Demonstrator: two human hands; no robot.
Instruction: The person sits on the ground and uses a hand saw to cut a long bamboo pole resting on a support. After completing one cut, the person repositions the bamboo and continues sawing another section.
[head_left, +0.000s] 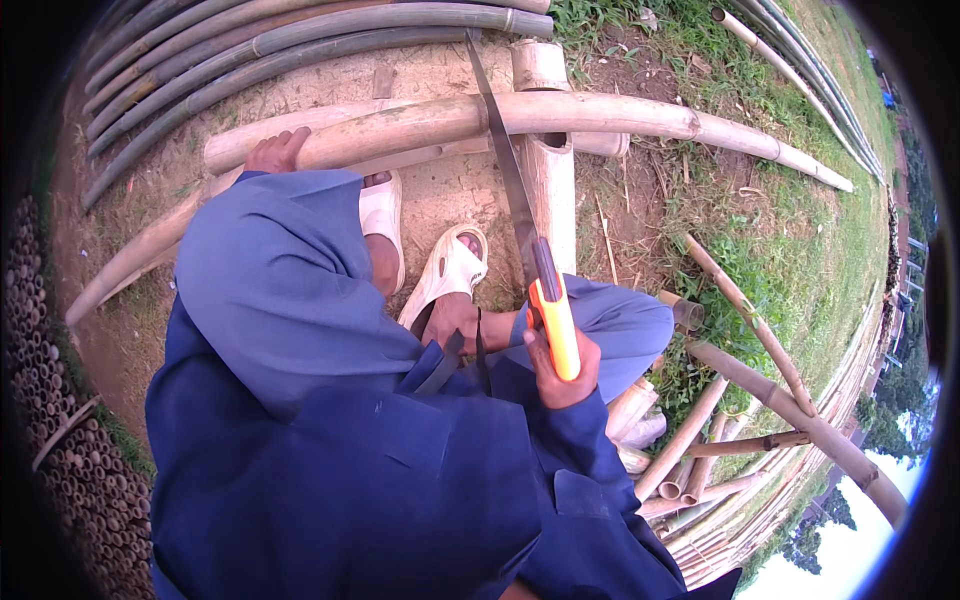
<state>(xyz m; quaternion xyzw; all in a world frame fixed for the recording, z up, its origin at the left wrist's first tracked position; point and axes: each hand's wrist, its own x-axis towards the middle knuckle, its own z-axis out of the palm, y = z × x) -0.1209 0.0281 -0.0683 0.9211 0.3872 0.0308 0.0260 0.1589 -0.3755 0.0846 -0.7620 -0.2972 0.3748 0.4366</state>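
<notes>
Beyond the knees (640,322), a bamboo pole (600,112) runs rightward from the left hand (277,151), grip unclear; the right hand (562,388) clasps a saw (519,205) crossing it.

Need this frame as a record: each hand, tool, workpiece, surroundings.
left grip: by the left end of the upper bamboo pole; exact contact unclear
right grip: closed around the handle of the handsaw
tool: handsaw, orange-and-yellow handle, long blade
blade: crosses the upper pole in view; cut depth unclear
workpiece: upper bamboo pole, lying across a shorter bamboo piece
footwear: pale sandals
surroundings: dark poles upper left; stacked bamboo lower left; grass right
</notes>
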